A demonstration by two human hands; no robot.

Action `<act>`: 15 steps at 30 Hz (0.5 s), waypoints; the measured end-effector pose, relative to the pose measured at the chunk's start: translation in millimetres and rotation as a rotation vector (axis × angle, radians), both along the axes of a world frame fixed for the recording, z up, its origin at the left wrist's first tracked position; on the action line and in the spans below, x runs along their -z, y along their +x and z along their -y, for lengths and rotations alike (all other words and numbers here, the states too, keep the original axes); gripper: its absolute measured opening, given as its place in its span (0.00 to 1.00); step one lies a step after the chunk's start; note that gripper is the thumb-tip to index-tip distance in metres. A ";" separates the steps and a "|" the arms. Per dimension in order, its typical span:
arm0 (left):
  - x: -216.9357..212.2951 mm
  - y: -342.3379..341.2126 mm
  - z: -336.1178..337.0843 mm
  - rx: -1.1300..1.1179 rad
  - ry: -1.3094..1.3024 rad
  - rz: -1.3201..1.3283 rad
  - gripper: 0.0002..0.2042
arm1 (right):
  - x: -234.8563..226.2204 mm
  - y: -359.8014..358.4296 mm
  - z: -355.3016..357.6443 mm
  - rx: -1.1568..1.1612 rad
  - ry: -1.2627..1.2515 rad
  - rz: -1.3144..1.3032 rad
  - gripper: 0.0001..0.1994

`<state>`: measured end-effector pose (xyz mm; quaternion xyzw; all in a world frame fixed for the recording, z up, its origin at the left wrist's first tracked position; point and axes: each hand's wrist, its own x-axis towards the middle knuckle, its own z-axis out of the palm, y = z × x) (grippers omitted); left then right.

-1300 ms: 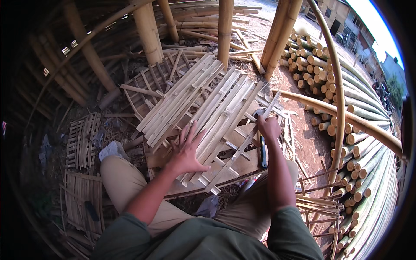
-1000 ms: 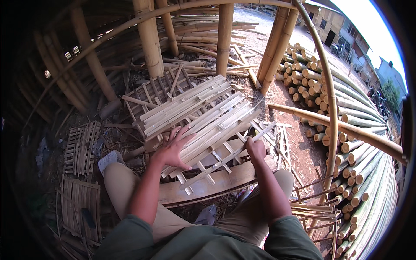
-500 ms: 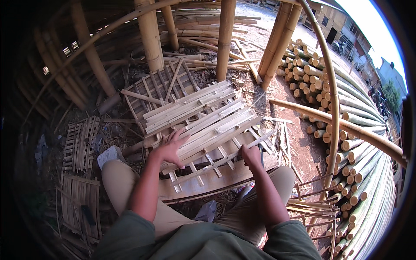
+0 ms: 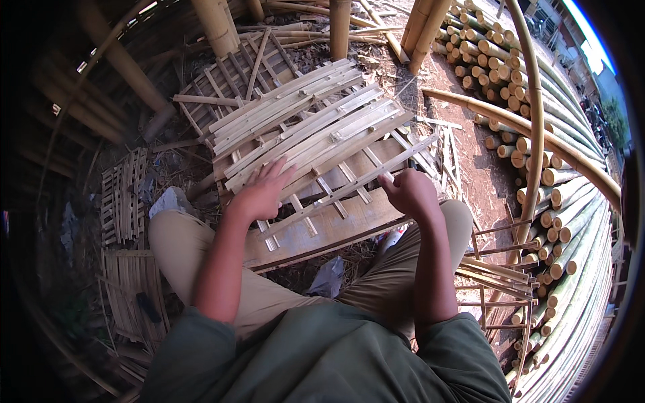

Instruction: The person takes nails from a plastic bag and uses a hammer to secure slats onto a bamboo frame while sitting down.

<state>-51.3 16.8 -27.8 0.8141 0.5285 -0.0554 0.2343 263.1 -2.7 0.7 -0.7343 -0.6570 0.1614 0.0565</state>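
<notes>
In front of me lies a panel of pale bamboo slats [image 4: 316, 146], long strips laid side by side across shorter crosspieces. My left hand [image 4: 261, 193] rests on its near left part, fingers spread and palm down. Along the panel's near side runs a narrow bamboo strip [image 4: 349, 191] over the crosspiece ends. Close to that strip's right part, my right hand [image 4: 414, 193] is closed in a fist, thumb stretched along the strip. What the fist holds, if anything, is hidden. A wooden board [image 4: 322, 236] lies beneath the panel's near edge.
Another slatted frame [image 4: 232, 77] lies behind the panel. Small slatted panels [image 4: 124, 195] lie at left. Stacked bamboo poles [image 4: 500, 67] fill the right, with a long bamboo rail [image 4: 497, 107] before them. Upright bamboo posts [image 4: 340, 30] stand beyond. Thin strips [image 4: 497, 279] lie beside my right knee.
The whole scene sits higher in the picture as the view has tilted down. My right fist has drawn slightly back from the narrow strip. My left hand stays on the slats.
</notes>
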 end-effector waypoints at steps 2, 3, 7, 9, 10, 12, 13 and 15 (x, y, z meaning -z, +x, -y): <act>3.4 -2.5 2.6 0.022 0.058 -0.085 0.43 | -5.1 -15.6 20.5 -0.285 -0.258 -0.200 0.29; 6.3 -6.9 1.8 0.019 0.097 -0.053 0.42 | -1.4 -23.7 29.9 -0.456 -0.392 -0.283 0.28; 2.3 -4.3 3.7 -0.011 0.107 0.048 0.41 | 29.2 -87.3 60.7 -0.656 -1.107 -0.278 0.23; 6.3 0.9 2.2 -0.014 0.130 0.044 0.40 | 94.2 -115.0 70.6 -0.719 -1.266 -0.180 0.20; 8.2 4.0 1.4 -0.020 0.162 0.031 0.40 | 125.6 -127.5 73.4 -0.746 -1.296 -0.126 0.18; 9.7 11.8 2.2 -0.021 0.118 0.031 0.43 | 175.9 -138.4 76.6 -0.811 -1.207 -0.038 0.17; 10.6 8.9 5.1 -0.010 0.123 0.031 0.43 | 187.4 -145.2 78.2 -0.851 -1.145 0.003 0.17; 11.7 3.8 7.5 -0.007 0.135 0.027 0.43 | 203.7 -151.6 79.4 -0.895 -1.064 0.064 0.16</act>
